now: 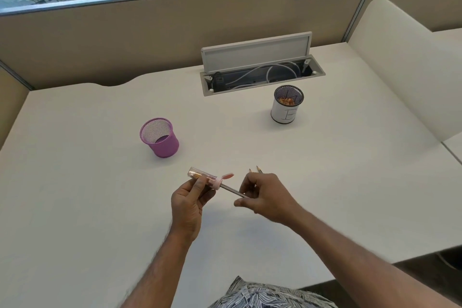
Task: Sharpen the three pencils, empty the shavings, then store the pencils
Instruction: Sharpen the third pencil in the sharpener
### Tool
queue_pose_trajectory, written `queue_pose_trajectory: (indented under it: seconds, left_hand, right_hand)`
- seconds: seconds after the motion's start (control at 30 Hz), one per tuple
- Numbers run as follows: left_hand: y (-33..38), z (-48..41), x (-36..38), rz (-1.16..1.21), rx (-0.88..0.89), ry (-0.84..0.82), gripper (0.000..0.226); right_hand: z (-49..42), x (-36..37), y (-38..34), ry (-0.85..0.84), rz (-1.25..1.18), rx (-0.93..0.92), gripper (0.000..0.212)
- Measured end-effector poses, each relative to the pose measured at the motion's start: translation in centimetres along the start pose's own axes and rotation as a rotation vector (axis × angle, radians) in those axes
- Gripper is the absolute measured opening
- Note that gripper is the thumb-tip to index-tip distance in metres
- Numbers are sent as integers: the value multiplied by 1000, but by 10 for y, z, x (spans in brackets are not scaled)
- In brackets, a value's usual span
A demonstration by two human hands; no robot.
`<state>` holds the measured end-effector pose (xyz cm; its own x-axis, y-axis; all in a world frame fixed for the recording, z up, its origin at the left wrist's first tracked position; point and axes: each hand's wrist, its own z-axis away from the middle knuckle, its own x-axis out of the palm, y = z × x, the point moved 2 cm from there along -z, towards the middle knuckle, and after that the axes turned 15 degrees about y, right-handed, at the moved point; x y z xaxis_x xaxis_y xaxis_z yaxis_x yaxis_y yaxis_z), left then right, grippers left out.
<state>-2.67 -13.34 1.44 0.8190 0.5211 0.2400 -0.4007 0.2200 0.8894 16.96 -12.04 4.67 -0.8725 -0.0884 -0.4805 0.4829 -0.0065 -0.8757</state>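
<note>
Sharpening thin grey pencil [233, 190] in clear plastic sharpener with pink cap [200, 174].
Gripping sharpener with left hand [188, 204], pinching pencil with right hand [267, 197]; lying straight between both hands, tip pointing left.

My left hand [190, 204] grips the sharpener [200, 174] by its clear tube. Its pink cap end points toward my right hand [268, 196], whose fingers pinch the pencil [231, 189] pushed into that cap. Just beyond my right knuckles two more pencil tips [257, 169] poke out; I cannot tell whether my hand holds them. Ahead and left of the grip a purple mesh cup [160, 139] stands on the desk [87, 195]. Farther ahead and right, a white cup [283, 114] holds shavings [287, 101].
</note>
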Motion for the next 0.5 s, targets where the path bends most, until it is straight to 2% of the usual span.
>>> queue_pose_trajectory:
  seconds: [0.13, 0.23, 0.33, 0.5]
  left_hand:
    - [-3, 6, 1, -19, 3, 13, 23]
    - [-4, 7, 2, -37, 21, 17, 29]
    - [-2, 6, 3, -39, 23, 22, 29]
    - [-1, 4, 1, -14, 14, -31, 26]
  right_hand:
    - [4, 0, -3, 234, 424, -524, 25]
    - [8, 3, -2, 285, 525, -645, 23]
    - [8, 5, -1, 247, 446, -574, 25]
    - [2, 6, 2, 100, 178, -239, 30]
